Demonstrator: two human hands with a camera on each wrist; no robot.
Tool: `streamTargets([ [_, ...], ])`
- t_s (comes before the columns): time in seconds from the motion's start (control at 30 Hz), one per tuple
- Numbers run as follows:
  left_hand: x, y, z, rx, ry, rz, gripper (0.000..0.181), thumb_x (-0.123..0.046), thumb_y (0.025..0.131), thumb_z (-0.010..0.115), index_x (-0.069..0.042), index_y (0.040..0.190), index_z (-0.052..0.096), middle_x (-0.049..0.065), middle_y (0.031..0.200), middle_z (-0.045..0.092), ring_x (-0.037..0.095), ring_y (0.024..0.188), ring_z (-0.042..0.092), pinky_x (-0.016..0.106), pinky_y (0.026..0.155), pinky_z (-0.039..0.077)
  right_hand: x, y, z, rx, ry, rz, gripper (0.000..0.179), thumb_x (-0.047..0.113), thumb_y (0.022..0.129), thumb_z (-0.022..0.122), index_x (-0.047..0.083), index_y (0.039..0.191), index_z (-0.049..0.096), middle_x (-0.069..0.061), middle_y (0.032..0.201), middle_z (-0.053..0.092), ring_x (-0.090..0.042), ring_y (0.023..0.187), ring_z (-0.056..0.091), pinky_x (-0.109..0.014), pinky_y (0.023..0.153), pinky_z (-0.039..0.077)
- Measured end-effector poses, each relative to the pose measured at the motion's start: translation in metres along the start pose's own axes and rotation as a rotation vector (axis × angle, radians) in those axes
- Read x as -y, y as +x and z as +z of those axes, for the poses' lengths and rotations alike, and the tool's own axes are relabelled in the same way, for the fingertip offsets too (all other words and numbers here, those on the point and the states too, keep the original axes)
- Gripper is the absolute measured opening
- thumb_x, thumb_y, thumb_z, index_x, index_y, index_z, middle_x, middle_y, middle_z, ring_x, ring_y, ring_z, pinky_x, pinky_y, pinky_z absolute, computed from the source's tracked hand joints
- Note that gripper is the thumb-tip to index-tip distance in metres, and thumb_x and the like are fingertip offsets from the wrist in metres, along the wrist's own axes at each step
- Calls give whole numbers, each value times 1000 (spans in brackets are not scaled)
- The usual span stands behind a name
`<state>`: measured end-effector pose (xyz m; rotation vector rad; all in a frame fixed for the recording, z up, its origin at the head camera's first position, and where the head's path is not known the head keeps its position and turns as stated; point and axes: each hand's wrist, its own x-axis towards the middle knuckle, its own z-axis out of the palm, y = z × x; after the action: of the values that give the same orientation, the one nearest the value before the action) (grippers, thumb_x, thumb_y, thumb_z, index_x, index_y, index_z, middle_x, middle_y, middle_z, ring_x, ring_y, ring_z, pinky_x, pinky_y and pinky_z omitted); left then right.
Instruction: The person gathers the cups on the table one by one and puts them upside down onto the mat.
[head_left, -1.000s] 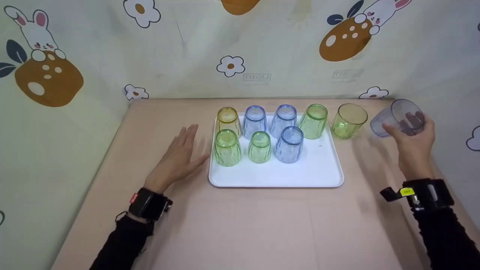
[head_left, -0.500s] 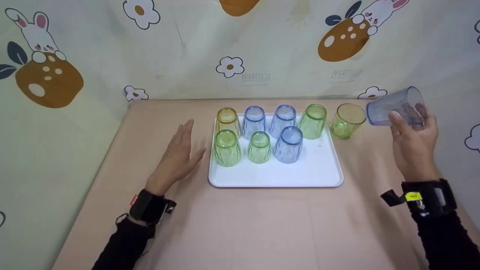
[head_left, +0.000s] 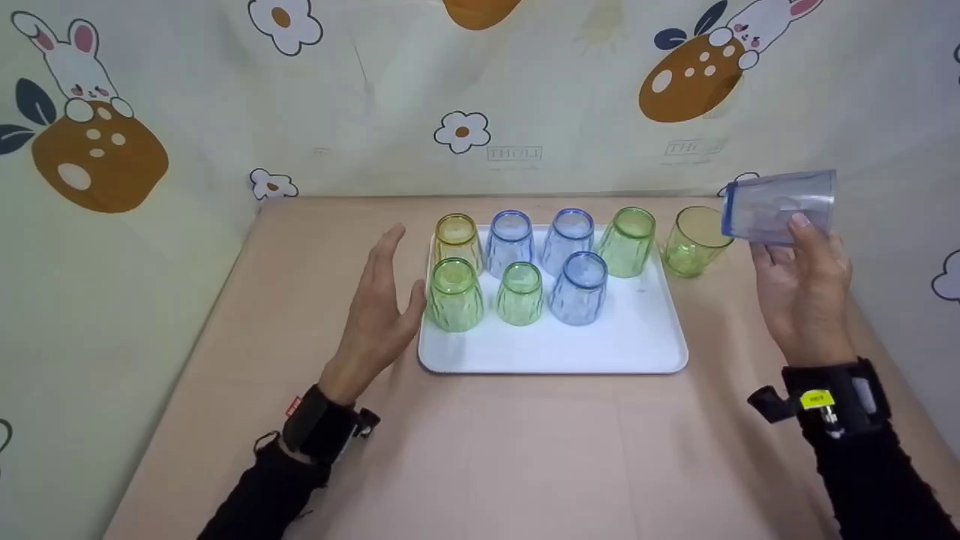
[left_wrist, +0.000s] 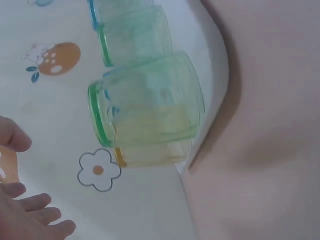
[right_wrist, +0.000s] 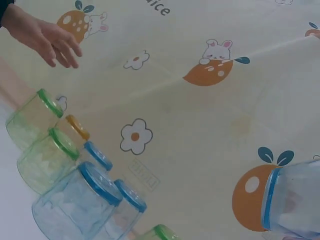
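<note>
My right hand (head_left: 810, 300) grips a clear blue glass (head_left: 784, 204), raised and lying nearly sideways with its thick base to the left. The same blue glass (right_wrist: 295, 200) shows at the lower right of the right wrist view. Just left of it an upright yellow-green glass (head_left: 694, 247) stands on the table beside the tray. My left hand (head_left: 375, 322) is held with extended fingers at the tray's left edge, nearest a green glass (head_left: 456, 296). Whether the thumb touches that glass I cannot tell. Several glasses stand upside down on the white tray (head_left: 555, 356).
The tray's back row has an amber glass (head_left: 457, 241), two blue ones and a green glass (head_left: 628, 244). In front are a small green glass (head_left: 519, 294) and a blue glass (head_left: 579, 289). A patterned curtain (head_left: 360, 135) hangs behind the table (head_left: 525, 450).
My right hand has lifted the blue glass and turned it from a tilt to nearly horizontal. My left hand has moved slightly forward and right.
</note>
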<state>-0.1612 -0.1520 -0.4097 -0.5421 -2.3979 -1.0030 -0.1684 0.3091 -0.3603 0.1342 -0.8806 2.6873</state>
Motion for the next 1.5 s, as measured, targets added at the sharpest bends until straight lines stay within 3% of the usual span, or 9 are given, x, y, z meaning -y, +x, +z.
streamTargets([
  [0.23, -39, -2, 26, -58, -222, 174, 65, 12, 89, 59, 6, 149, 36, 18, 150, 44, 27, 142, 38, 41, 116, 31, -19, -8, 10, 82, 3, 27, 61, 5, 98, 60, 3, 153, 35, -19, 153, 36, -30, 143, 36, -36, 115, 32],
  [0.4, -66, -3, 48, -20, -490, 184, 59, 8, 91, 60, 5, 146, 39, 16, 148, 48, 27, 140, 41, 44, 115, 34, -35, -14, 19, 90, 85, 79, 67, 5, 98, 65, 8, 155, 32, -18, 152, 36, -30, 142, 36, -36, 116, 31],
  [0.53, -85, -2, 67, 51, -768, 66, 57, 2, 95, 60, 6, 147, 35, 18, 149, 47, 25, 141, 41, 47, 113, 35, -49, -19, 25, 105, 153, 116, 67, 5, 99, 65, 8, 156, 30, -18, 151, 37, -31, 141, 37, -37, 116, 31],
  [0.73, -107, 3, 91, 122, -1154, -207, 67, -16, 98, 64, 7, 149, 28, 23, 152, 42, 34, 143, 37, 43, 114, 34, -69, -24, 34, 144, 124, 153, 67, 11, 102, 61, 6, 156, 22, -18, 153, 32, -30, 144, 33, -36, 117, 28],
  [0.9, -124, 11, 108, 86, -1376, -438, 68, -14, 92, 66, 5, 148, 30, 24, 150, 44, 34, 140, 41, 41, 112, 37, -81, -28, 39, 169, 116, 176, 73, 14, 102, 62, 8, 159, 16, -18, 159, 23, -30, 147, 29, -36, 117, 28],
  [1.07, -135, 23, 122, -17, -1567, -646, 69, -12, 89, 67, 3, 148, 34, 26, 149, 45, 35, 137, 45, 47, 113, 36, -94, -35, 46, 189, 69, 183, 75, 17, 103, 61, 14, 160, 12, -17, 161, 21, -30, 147, 28, -37, 117, 28],
  [1.23, -141, 33, 132, -82, -1626, -730, 75, -13, 88, 70, 1, 151, 33, 23, 148, 45, 34, 139, 42, 45, 113, 35, -108, -45, 54, 208, 55, 181, 73, 19, 103, 61, 14, 160, 16, -18, 161, 22, -32, 146, 30, -40, 117, 29],
  [1.4, -143, 42, 140, -109, -1671, -758, 85, -17, 86, 74, -1, 156, 28, 16, 146, 45, 26, 136, 44, 44, 112, 37, -119, -53, 61, 222, 48, 201, 73, 22, 102, 63, 7, 158, 19, -20, 157, 27, -33, 145, 31, -41, 117, 30],
  [1.5, -143, 45, 144, -123, -1694, -760, 97, -24, 80, 85, -4, 156, 28, 14, 144, 50, 24, 134, 47, 41, 111, 38, -123, -57, 64, 212, 58, 228, 73, 23, 100, 65, 2, 156, 22, -20, 153, 31, -33, 144, 33, -40, 117, 30],
])
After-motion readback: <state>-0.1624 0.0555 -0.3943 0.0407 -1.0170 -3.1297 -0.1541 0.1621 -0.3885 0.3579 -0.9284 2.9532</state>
